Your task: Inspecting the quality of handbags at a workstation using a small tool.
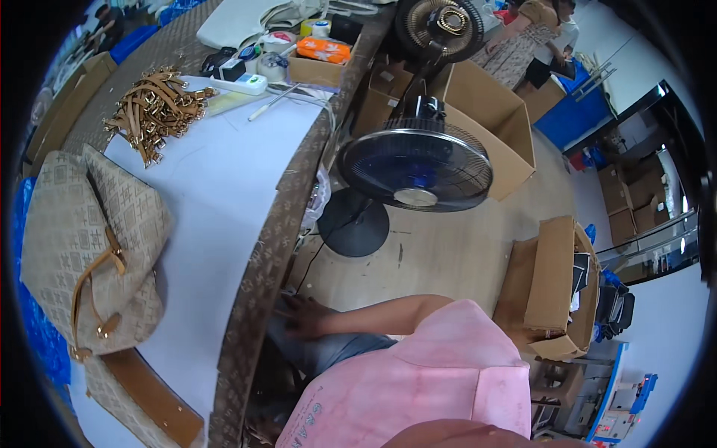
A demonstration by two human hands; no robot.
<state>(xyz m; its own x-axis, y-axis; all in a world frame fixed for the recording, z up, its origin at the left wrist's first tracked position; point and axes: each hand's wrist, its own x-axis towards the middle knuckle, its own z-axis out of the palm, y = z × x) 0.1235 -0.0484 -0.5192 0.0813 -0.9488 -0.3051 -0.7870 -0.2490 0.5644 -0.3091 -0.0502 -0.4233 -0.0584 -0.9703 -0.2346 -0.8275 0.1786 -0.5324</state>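
My right arm reaches from a pink short sleeve toward the table edge. At its end, my right hand (302, 317) lies over my jeans (328, 351), in shade, with its fingers apart and nothing visible in them. Part of my other arm (455, 434) shows at the lower edge; my left hand is out of view. On the table at left sits a beige patterned bag (82, 246) with a tan strap (78, 299) and gold fittings, touched by neither hand. Below it lies a beige piece with a brown band (153, 396).
Tan straps with metal clasps (157, 108) lie heaped on the table (250, 299), near a white power strip (239, 84), a pen-like tool (272, 102) and an orange packet (323, 50). A standing fan (414, 168) and cardboard boxes (553, 280) stand on the floor. People (523, 41) are behind.
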